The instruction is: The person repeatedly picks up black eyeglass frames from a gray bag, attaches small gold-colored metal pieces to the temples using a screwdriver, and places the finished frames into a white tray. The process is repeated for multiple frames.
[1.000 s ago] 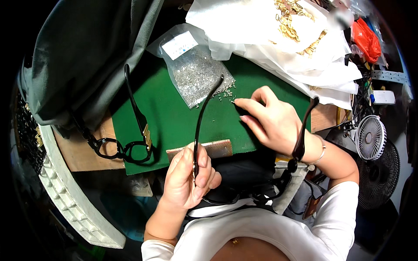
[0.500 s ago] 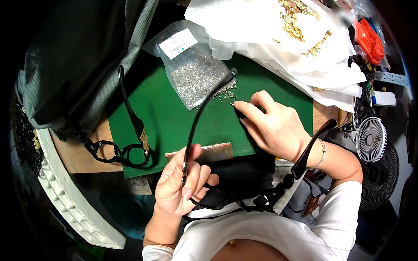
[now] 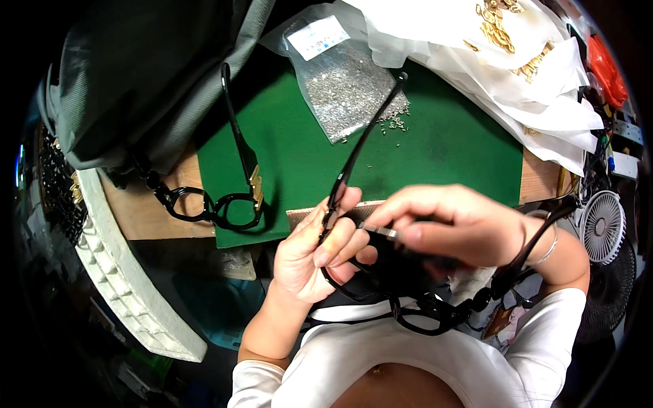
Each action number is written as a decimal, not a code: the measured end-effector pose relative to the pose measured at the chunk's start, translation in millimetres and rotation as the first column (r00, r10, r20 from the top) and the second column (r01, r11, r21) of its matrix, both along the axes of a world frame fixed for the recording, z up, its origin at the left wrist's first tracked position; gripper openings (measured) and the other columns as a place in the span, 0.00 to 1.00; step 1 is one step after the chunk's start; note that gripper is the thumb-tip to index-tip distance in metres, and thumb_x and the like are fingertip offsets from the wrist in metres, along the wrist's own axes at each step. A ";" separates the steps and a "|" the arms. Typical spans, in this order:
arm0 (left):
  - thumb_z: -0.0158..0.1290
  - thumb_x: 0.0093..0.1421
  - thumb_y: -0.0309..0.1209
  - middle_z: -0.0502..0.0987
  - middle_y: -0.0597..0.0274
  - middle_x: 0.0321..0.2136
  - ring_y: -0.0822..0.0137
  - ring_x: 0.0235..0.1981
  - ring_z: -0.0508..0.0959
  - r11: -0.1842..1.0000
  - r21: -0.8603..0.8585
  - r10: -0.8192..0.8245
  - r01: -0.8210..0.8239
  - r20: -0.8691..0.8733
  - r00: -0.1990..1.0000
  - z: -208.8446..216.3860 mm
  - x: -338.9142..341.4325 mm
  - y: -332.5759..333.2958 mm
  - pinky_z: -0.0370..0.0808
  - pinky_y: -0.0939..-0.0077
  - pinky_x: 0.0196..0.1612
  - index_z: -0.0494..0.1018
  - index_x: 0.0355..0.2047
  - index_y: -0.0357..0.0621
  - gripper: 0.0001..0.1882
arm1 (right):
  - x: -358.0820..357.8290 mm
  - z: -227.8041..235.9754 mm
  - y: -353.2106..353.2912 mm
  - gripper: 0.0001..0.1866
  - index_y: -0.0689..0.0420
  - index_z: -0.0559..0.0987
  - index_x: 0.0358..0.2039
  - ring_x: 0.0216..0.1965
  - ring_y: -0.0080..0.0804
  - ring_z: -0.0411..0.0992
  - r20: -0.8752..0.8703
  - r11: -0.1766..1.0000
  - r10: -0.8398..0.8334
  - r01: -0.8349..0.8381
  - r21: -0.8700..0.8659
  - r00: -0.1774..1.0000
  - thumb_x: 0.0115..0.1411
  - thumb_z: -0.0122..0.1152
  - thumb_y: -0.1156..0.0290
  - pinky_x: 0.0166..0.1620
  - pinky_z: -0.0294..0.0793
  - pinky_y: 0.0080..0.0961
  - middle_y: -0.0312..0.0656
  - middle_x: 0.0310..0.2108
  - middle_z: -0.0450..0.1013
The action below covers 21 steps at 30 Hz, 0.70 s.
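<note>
My left hand (image 3: 306, 262) is closed on a black eyeglass frame (image 3: 428, 319), pinching it where one temple meets the front. That temple points up and away over the green mat (image 3: 292, 170); the rest of the frame hangs near my white shirt. Close beside the hinge is my right hand (image 3: 462, 224), slightly blurred, its fingers closed on a slim metallic tool (image 3: 382, 232) whose kind I cannot make out. Ahead of both lies a clear bag (image 3: 347, 88) full of tiny silvery screws, with loose screws (image 3: 396, 122) spilled at its lower corner.
A second black eyeglass frame (image 3: 237, 212) with a gold piece at its hinge rests at the mat's left. Gold pieces (image 3: 496, 27) lie on white sheets (image 3: 469, 85) at the far right. A dark bag stands far left, a small fan (image 3: 604, 228) right.
My right hand has come back from the loose screws to the hinge by my left hand, now with a metallic tool in it. The view has shifted; my left hand keeps its grip.
</note>
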State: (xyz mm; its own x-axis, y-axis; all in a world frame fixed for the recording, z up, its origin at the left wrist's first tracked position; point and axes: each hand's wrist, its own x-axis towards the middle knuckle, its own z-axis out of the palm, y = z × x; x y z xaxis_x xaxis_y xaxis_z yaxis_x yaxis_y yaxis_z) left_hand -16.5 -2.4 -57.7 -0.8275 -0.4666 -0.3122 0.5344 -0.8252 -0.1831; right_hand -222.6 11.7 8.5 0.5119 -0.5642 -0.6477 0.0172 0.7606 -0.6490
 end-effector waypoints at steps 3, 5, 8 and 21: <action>0.39 0.61 0.35 0.63 0.71 0.14 0.78 0.16 0.62 0.999 0.020 -0.035 0.033 0.111 0.993 6.4 -3.9 2.1 0.69 0.73 0.37 0.62 0.51 0.40 0.19 | 9.4 0.3 0.5 0.15 0.60 0.67 0.45 0.16 0.17 0.64 0.135 0.999 -0.032 0.030 0.015 0.990 0.60 0.43 0.66 0.18 0.66 0.13 0.34 0.24 0.68; 0.40 0.61 0.36 0.62 0.72 0.13 0.79 0.16 0.62 1.000 -0.008 -0.028 0.029 0.073 0.997 6.2 -2.9 2.0 0.68 0.74 0.37 0.63 0.50 0.41 0.19 | 12.7 -5.3 2.8 0.16 0.61 0.67 0.45 0.16 0.17 0.64 0.126 0.999 -0.050 0.051 -0.003 0.991 0.60 0.43 0.65 0.18 0.66 0.13 0.34 0.24 0.67; 0.39 0.61 0.36 0.62 0.72 0.13 0.79 0.17 0.62 0.999 0.012 -0.039 0.039 0.072 0.997 6.7 -4.1 4.5 0.66 0.75 0.37 0.63 0.50 0.42 0.19 | 11.0 -6.3 5.1 0.16 0.61 0.66 0.45 0.16 0.17 0.64 0.102 0.999 -0.052 0.054 -0.010 0.993 0.59 0.43 0.65 0.18 0.66 0.14 0.35 0.23 0.67; 0.40 0.61 0.35 0.62 0.71 0.14 0.77 0.18 0.63 0.999 0.005 -0.046 0.046 0.056 0.997 4.5 -6.4 7.0 0.69 0.70 0.40 0.59 0.52 0.42 0.20 | 10.4 -2.0 3.0 0.18 0.60 0.65 0.46 0.16 0.17 0.64 0.101 0.991 -0.048 0.034 0.129 0.994 0.59 0.44 0.63 0.15 0.63 0.12 0.35 0.25 0.68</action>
State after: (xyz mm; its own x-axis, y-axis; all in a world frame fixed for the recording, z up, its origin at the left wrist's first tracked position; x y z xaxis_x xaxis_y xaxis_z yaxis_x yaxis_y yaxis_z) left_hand -22.9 4.6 -53.3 -0.8292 -0.4271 -0.3607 0.5054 -0.8485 -0.1571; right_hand -212.3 14.7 6.4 0.5583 -0.5025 -0.6601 0.1122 0.8341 -0.5401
